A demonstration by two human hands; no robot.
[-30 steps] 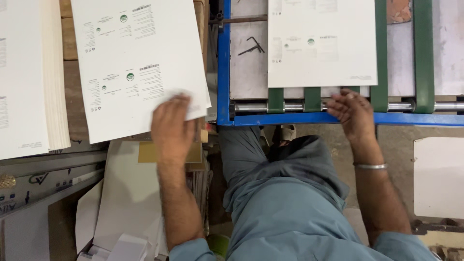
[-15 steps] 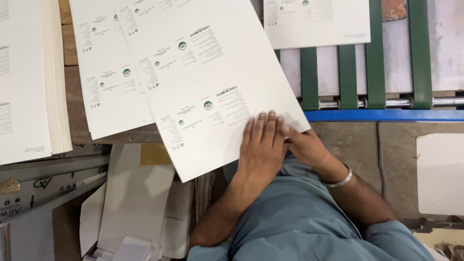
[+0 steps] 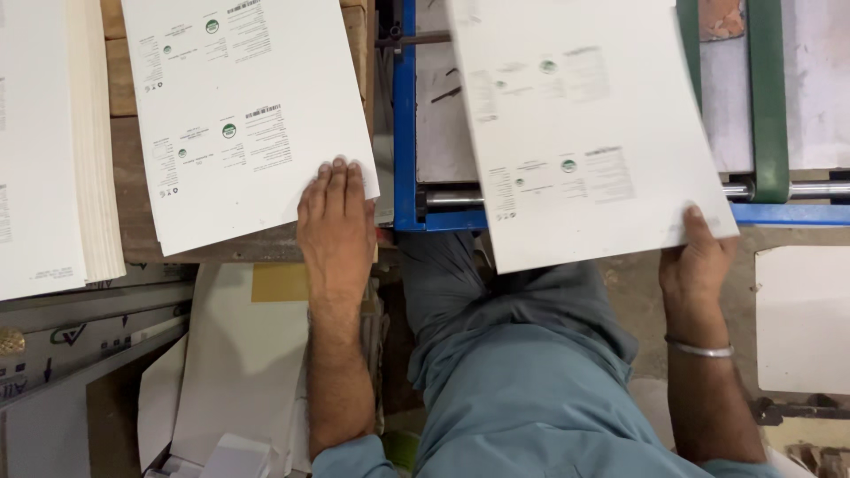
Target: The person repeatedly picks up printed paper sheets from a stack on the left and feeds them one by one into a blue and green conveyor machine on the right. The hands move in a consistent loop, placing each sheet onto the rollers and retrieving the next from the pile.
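My left hand (image 3: pixel 336 230) lies flat on the near right corner of a stack of white printed sheets (image 3: pixel 243 115), fingers together, pressing it down on the wooden bench. My right hand (image 3: pixel 697 261) pinches the near right corner of one white printed sheet (image 3: pixel 584 124) and holds it tilted over the blue-framed machine table (image 3: pixel 405 133). A metal bangle (image 3: pixel 699 349) circles my right wrist. The sheet hides most of the machine's feed surface.
A thick pile of white sheets (image 3: pixel 53 150) stands at the far left. Green belts (image 3: pixel 767 97) run along the machine at the right. Loose paper and card (image 3: pixel 239 363) lie below the bench. A white panel (image 3: pixel 801 319) sits at the right edge.
Both hands were together on one sheet over my lap. Now my right hand has carried that sheet right over the machine, and my left hand has gone back to the stack.
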